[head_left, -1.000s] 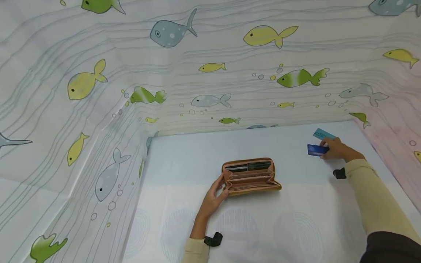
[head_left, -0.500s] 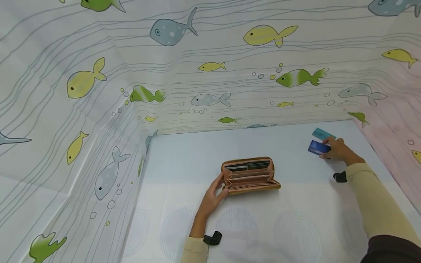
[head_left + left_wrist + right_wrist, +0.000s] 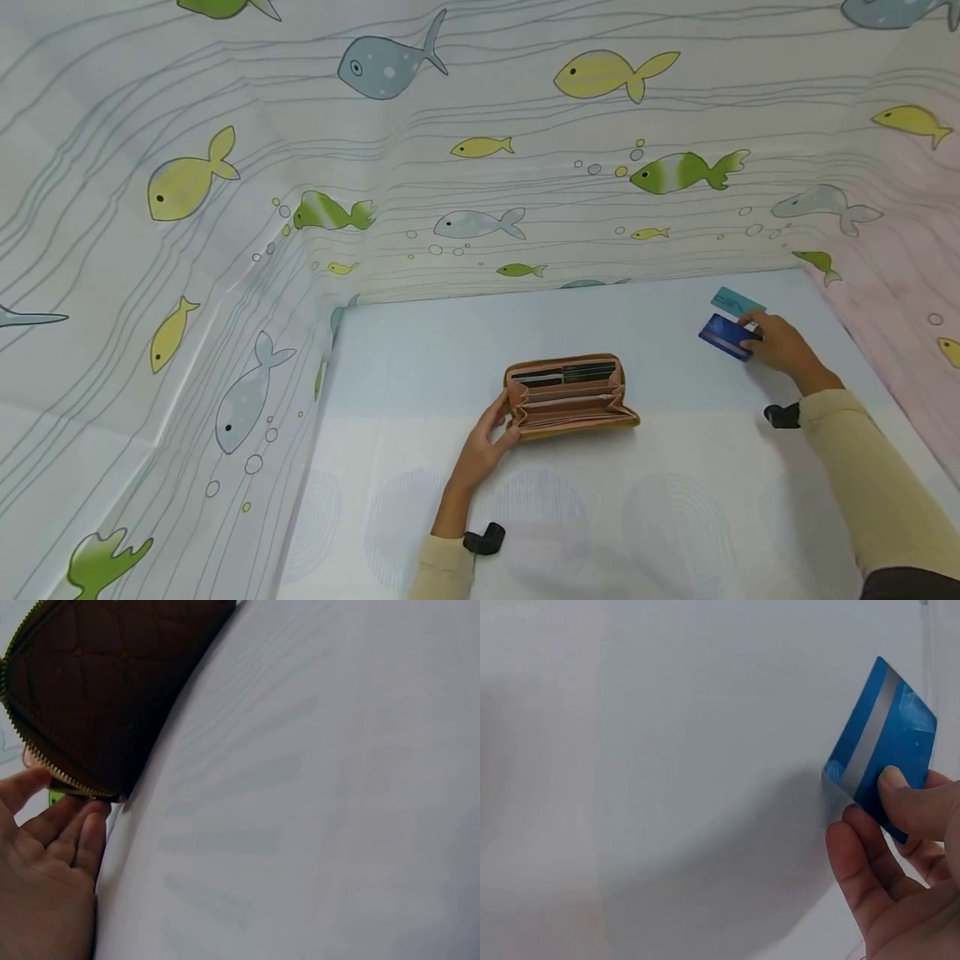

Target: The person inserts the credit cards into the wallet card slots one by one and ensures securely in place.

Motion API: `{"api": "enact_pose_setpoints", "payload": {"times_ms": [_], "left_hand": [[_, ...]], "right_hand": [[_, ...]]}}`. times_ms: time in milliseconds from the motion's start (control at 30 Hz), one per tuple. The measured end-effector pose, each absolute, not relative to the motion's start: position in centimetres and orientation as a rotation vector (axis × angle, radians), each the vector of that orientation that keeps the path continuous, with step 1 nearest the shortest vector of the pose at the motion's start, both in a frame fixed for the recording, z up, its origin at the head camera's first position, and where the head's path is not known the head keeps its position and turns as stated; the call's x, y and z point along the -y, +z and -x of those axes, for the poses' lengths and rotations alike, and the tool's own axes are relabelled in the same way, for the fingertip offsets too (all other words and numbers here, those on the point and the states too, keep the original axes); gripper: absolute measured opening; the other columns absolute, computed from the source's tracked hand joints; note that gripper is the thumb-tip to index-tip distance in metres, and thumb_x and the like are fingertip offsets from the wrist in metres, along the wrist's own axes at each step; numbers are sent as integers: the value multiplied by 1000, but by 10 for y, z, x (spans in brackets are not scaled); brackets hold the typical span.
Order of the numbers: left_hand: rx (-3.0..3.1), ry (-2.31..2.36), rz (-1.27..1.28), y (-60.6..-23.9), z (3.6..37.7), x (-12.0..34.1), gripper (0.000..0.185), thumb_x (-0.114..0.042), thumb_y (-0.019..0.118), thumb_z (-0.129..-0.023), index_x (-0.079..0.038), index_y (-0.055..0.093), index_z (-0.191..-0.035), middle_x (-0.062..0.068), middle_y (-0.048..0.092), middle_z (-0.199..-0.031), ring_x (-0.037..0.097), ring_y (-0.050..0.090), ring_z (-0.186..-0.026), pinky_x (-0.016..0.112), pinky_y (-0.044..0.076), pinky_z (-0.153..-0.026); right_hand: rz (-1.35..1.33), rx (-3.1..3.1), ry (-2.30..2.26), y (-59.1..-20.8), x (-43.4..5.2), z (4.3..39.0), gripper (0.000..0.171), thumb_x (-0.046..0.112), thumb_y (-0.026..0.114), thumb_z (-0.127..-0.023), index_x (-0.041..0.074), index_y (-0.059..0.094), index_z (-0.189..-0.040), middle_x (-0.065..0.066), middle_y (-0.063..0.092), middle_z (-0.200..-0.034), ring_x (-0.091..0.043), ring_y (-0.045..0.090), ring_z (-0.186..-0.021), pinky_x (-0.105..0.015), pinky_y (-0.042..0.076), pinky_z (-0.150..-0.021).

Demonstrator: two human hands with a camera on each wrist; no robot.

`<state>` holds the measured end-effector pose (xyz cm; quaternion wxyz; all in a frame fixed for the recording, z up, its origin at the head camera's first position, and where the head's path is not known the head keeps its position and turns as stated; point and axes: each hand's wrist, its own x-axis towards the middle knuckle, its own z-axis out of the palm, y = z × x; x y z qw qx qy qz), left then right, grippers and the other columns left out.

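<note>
- Right hand [image 3: 780, 343] pinches dark blue card [image 3: 724, 335] betw. thumb and fingers, above counter [image 3: 675, 500]; light blue card [image 3: 733, 301] lies just behind
- Left hand [image 3: 483, 446], fingers relaxed, touches open wallet [image 3: 570, 396] at its left end, mid counter

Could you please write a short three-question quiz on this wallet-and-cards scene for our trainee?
1. True or false: the zip wallet lies open, with cards in its slots.
2. Which hand pinches the dark blue card?
3. Where is the light blue card: A) inside the wallet, B) on the table beyond the dark blue card, C) in the left hand?

Key: 1 true. 2 the right hand; the left hand steadies the wallet's end. 3 B.
</note>
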<state>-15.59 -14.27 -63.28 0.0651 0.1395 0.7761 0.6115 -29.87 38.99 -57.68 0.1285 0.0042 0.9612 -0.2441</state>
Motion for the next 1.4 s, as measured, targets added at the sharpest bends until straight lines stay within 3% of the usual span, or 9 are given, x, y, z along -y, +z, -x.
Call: {"api": "enact_pose_setpoints", "payload": {"times_ms": [167,267,567,900,1400], "left_hand": [[-2350,1842,-420,-639,158,143,67,-23,59,-101,-24,26,-159,5,35,-161,26,38,-147,44,35,-119],[-2347,1840,-428,-637,158,142,67,-16,58,-101,-18,25,-160,10,34,-161,30,37,-147,50,34,-118],[-2305,1790,-485,-599,153,140,68,-10,55,-101,1,20,-158,22,31,-160,39,33,-147,58,31,-117],[-2300,1792,-495,-597,152,142,70,-12,58,-101,-1,20,-159,19,31,-161,37,34,-147,58,31,-118],[-2310,1808,-517,-601,152,142,69,-12,58,-101,1,21,-158,22,34,-159,41,34,-146,59,32,-116]], "right_hand": [[-56,-2794,-808,-579,-388,291,38,5,55,-100,-9,45,-133,-31,52,-111,-33,61,-86,-32,51,-64],[-69,-2797,-839,-579,-386,287,39,9,57,-100,-11,48,-132,-32,54,-113,-29,64,-83,-29,51,-63],[-76,-2849,-988,-568,-363,272,36,18,55,-104,-10,54,-128,-30,61,-114,-30,69,-88,-28,57,-66],[-112,-2835,-1066,-554,-333,260,39,24,54,-105,-8,55,-127,-30,65,-112,-31,70,-89,-35,58,-70],[8,-2865,-1066,-539,-310,253,30,18,56,-103,-5,60,-123,-29,68,-109,-33,70,-90,-42,60,-72]]}}
